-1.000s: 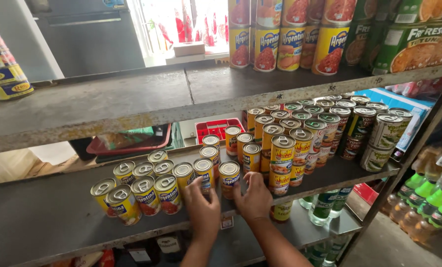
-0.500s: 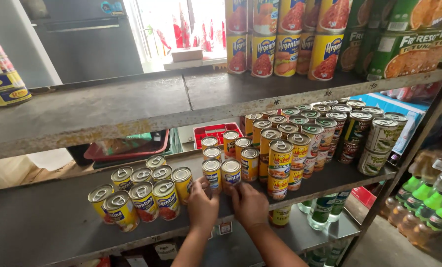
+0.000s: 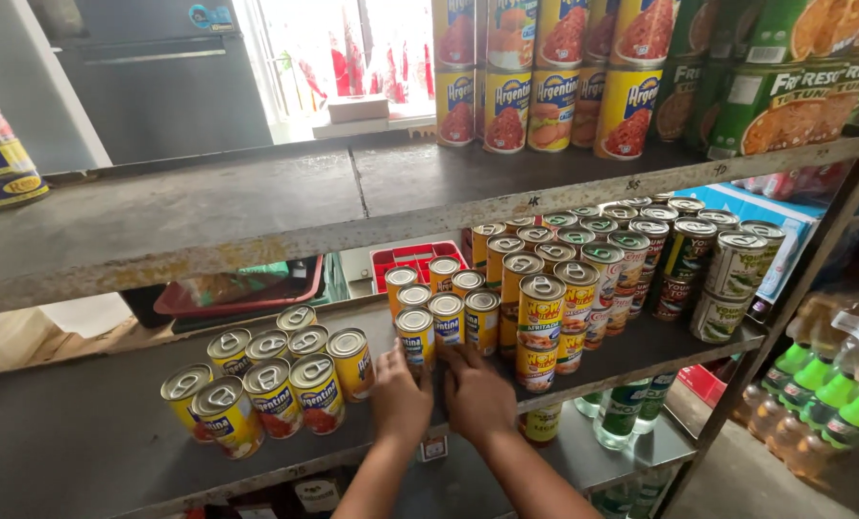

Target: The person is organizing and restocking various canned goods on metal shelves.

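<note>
- Step in hand, as I read it: lining up the small yellow cans [image 3: 446, 317] at the middle shelf [image 3: 84, 432] front, centre frame.
- Left hand [image 3: 401, 396]: fingers together, tips pressed on the front can [image 3: 415, 336].
- Right hand [image 3: 478, 394]: flat on the shelf, fingers spread, touching the can row's base.
- Any next nudge wants light, even pressure; the cans stand tight.
- Red tray [image 3: 415, 258] behind: contents unclear.
- Separate can cluster [image 3: 266, 380] lower left.

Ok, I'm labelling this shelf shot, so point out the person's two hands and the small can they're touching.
left hand [image 3: 401, 399], head view, on the back of the hand.
right hand [image 3: 479, 396], head view, on the back of the hand.
small yellow can [image 3: 415, 338], head view, on its label below the lid.
</note>
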